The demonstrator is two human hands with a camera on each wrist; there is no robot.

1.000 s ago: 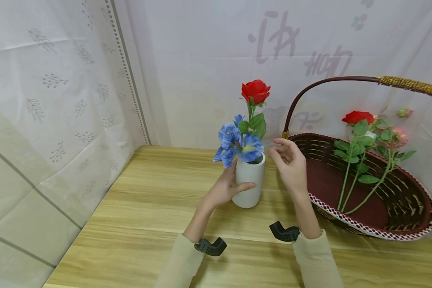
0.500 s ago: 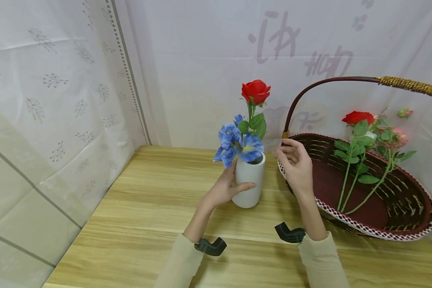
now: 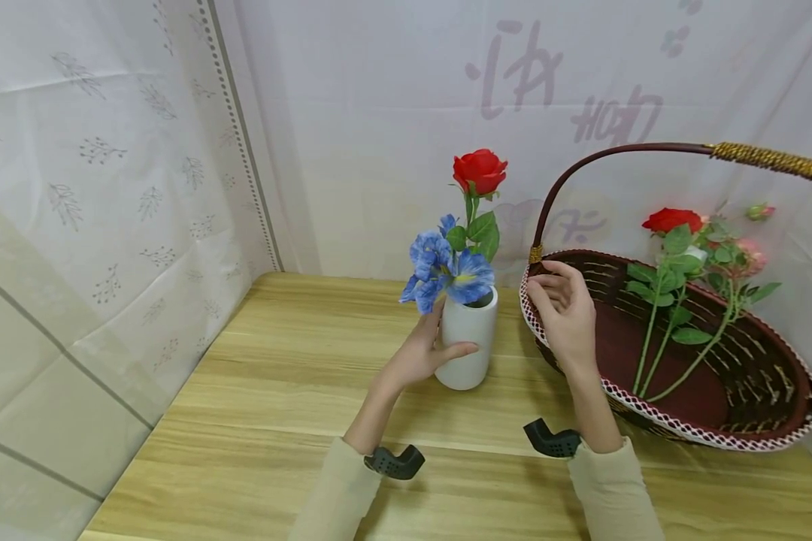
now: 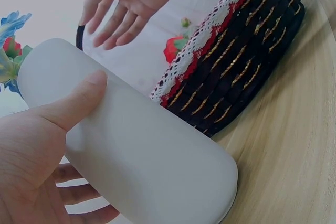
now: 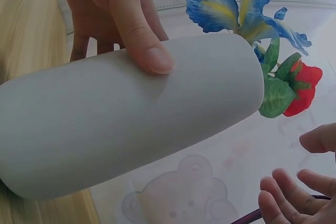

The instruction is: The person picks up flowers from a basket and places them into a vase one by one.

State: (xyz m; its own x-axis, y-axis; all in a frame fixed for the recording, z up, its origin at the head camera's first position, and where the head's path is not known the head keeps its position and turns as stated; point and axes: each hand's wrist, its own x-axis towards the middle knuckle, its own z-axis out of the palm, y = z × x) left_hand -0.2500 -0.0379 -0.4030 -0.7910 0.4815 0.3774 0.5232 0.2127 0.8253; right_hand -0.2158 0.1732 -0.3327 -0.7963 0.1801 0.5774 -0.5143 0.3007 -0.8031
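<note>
A white cylindrical vase (image 3: 467, 353) stands upright on the wooden table, and my left hand (image 3: 413, 361) holds its left side. The thumb (image 4: 86, 98) lies across the vase's front, while the fingers pass behind it. Out of the vase rise a blue iris (image 3: 433, 267), leaning left, and a taller red rose (image 3: 480, 173) with green leaves. My right hand (image 3: 568, 319), fingers loosely bent with nothing in them, hovers by the left rim of a dark woven basket (image 3: 704, 434). Whether it touches the basket cannot be told.
Inside the basket lean a red rose (image 3: 673, 220), a white flower (image 3: 695, 254) and a pink flower (image 3: 752, 259) on long green stems. An arched handle (image 3: 609, 154) rises over it. A printed white curtain (image 3: 352, 150) hangs behind the table (image 3: 277, 391).
My right hand has drawn away from the vase to the right, towards the basket's left rim. The left hand, the vase and its flowers stay where they were.
</note>
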